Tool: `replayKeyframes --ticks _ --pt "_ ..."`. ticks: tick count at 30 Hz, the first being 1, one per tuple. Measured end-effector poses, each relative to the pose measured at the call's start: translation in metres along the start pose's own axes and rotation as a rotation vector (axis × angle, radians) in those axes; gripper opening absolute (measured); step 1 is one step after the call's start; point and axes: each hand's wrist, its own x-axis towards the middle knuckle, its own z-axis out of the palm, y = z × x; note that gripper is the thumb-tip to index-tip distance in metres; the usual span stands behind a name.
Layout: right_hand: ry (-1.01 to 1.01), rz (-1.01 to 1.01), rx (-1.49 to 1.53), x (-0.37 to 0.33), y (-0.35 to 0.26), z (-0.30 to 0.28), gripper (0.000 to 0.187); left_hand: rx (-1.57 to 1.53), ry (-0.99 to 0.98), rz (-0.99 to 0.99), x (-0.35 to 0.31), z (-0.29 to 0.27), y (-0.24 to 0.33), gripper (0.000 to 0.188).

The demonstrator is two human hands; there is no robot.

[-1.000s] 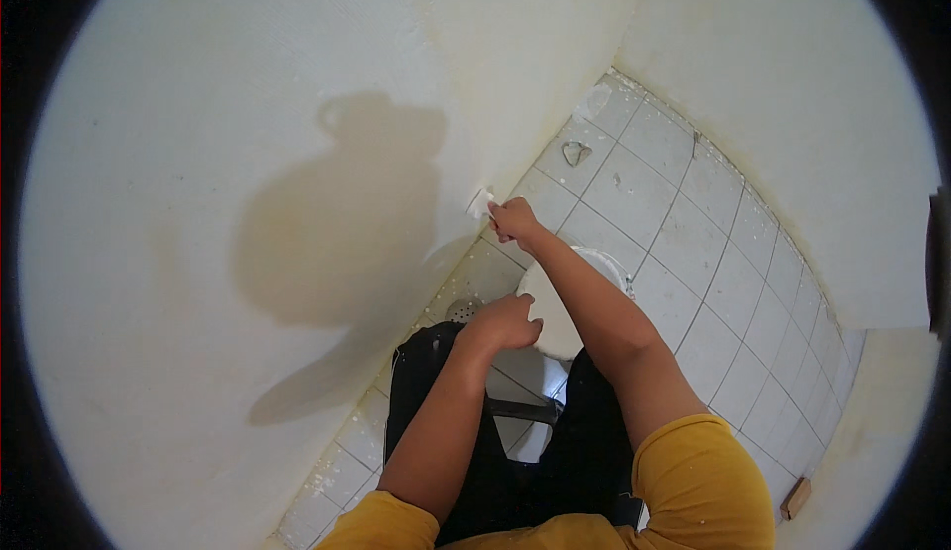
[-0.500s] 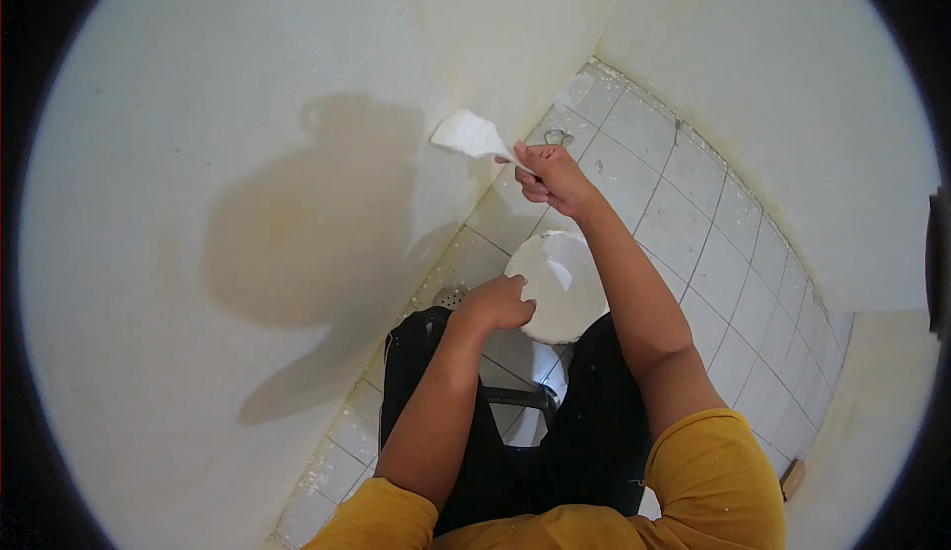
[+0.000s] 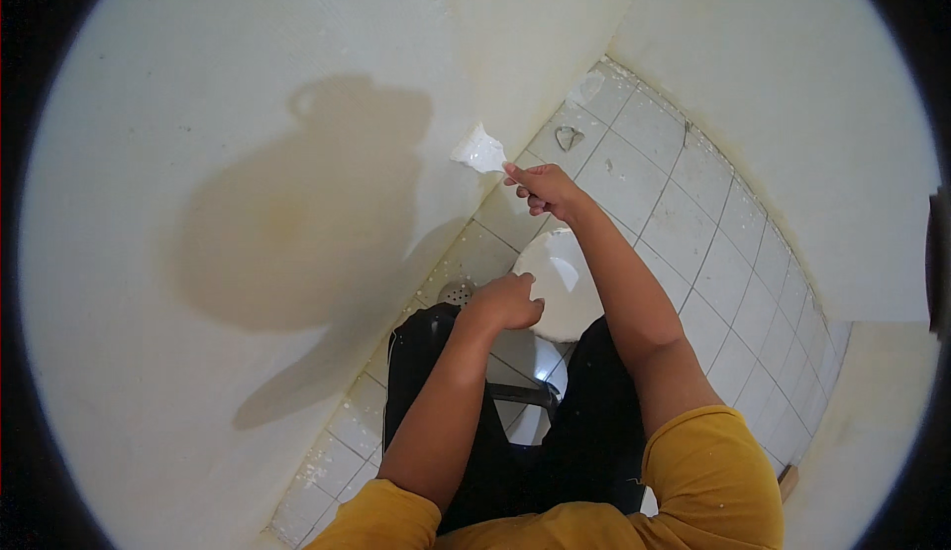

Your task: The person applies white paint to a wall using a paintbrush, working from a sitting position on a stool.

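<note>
My right hand (image 3: 545,191) is closed around the handle of a flat paintbrush (image 3: 480,149) whose wide head is coated in thick white paint. The brush head is in front of the left wall (image 3: 327,15), low down near the floor; whether it touches the wall I cannot tell. Between my knees stands a round white bucket (image 3: 570,320) with pale paint in it. My left hand (image 3: 505,302) grips its near-left rim, with the fingertips curled over the edge.
A tiled floor (image 3: 728,268) with paint spots runs along the walls. By my left knee is a round floor drain (image 3: 456,294). A small loop of wire (image 3: 569,138) lies beyond the brush. A second wall (image 3: 783,104) rises on the right; a wooden piece (image 3: 789,481) is at lower right.
The paintbrush has turned in my right hand, its head shifting slightly right and nearer, with the hand lowered a little. My left hand stays on the bucket rim.
</note>
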Motion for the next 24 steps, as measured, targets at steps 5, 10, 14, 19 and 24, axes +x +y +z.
replayKeyframes --ticks 5,10,14,19,24 --pt "0.082 0.056 -0.025 0.018 0.019 0.0 0.047 -0.002 0.025 0.012 0.001 0.003 0.001 0.057" --pt "0.1 0.124 -0.021 0.034 0.037 -0.003 0.049 -0.004 0.022 0.027 0.002 0.005 0.009 0.055" --pt "0.143 0.172 -0.02 0.049 0.053 -0.001 0.048 0.001 0.039 0.025 0.003 0.007 0.01 0.054" --pt "0.246 0.265 -0.037 0.07 0.076 0.009 0.044 0.057 0.061 -0.021 0.007 0.011 0.01 0.053" --pt "0.319 0.271 0.034 0.093 0.104 0.018 0.039 0.062 0.062 -0.024 0.008 0.01 0.014 0.052"
